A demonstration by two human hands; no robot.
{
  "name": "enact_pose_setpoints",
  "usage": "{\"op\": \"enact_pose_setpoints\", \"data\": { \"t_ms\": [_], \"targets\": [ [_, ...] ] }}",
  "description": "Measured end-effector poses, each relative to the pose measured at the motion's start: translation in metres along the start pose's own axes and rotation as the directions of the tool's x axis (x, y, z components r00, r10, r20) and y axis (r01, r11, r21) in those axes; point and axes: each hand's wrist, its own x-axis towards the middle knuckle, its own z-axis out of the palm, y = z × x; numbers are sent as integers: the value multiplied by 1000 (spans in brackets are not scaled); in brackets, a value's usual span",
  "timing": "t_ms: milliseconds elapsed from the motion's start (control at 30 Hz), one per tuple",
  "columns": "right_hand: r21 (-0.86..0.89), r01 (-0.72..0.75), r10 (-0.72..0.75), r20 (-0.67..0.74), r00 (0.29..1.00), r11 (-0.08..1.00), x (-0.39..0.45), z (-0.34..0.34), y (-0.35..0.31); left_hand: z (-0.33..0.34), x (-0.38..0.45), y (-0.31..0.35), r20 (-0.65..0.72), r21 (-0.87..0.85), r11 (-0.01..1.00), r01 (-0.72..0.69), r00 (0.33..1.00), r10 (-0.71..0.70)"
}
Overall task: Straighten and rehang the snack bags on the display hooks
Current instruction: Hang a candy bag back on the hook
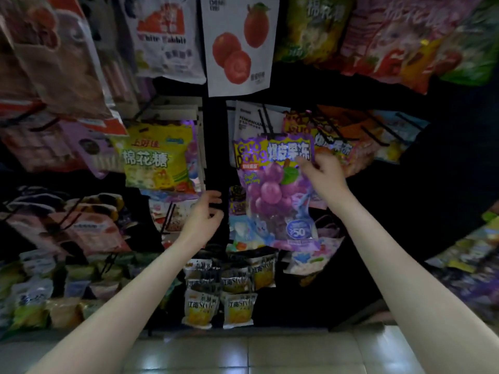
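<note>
A purple grape jelly bag (278,193) hangs in front of the middle row of the rack, tilted a little. My right hand (322,176) pinches its upper right edge. Black display hooks (266,121) stick out just above the bag's top. My left hand (204,215) hovers to the left of the bag, near a dark upright post, with loosely curled fingers holding nothing. A yellow marshmallow bag (159,157) hangs on the neighbouring hook to the left.
A white bag with red fruit (239,44) and a White Rabbit bag (164,36) hang above. Orange jelly bags (340,141) sit to the right, small yellow-and-black bags (218,295) below. More packets crowd both sides. Pale floor tiles (243,352) lie beneath.
</note>
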Motion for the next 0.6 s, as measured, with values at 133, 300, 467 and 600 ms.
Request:
{"op": "enact_pose_setpoints", "data": {
  "t_ms": [133,300,467,600],
  "targets": [
    [-53,158,-154,78,985,986,-3,-13,-9,17,10,-4,49,-14,1000,-10,999,11],
    [-149,136,-75,356,931,979,-19,-29,10,23,22,-25,39,12,1000,-22,999,21],
    [-376,111,174,646,744,920,-39,-15,67,45,40,-51,100,221,973,-62,994,41],
    [-443,51,310,700,643,895,-67,14,126,78,70,-72,269,544,826,-148,963,-5]
  ]
}}
